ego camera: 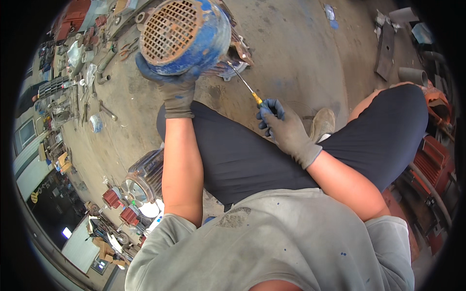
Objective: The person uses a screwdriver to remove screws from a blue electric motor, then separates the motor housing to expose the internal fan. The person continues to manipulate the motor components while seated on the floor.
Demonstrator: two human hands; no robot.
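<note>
In the head view, my left hand (176,89), in a grey work glove with dark blue fingers, grips the lower rim of a blue motor fan cover (214,38). Its round grille (171,31) is rusty and faces up towards me. Partly hidden behind the cover is an electric motor (238,67) on the floor. My right hand (284,125), gloved the same way, is closed around a screwdriver (257,98) with a yellow and dark handle. The blade points up and left, its tip close to the motor; I cannot tell whether they touch.
Pliers (129,49), a hammer (108,110) and pipe pieces (106,62) lie on the concrete floor at left. Another motor (145,178) with its fan exposed stands beside my left arm. A steel plate (386,51) and a pipe (412,75) lie at right.
</note>
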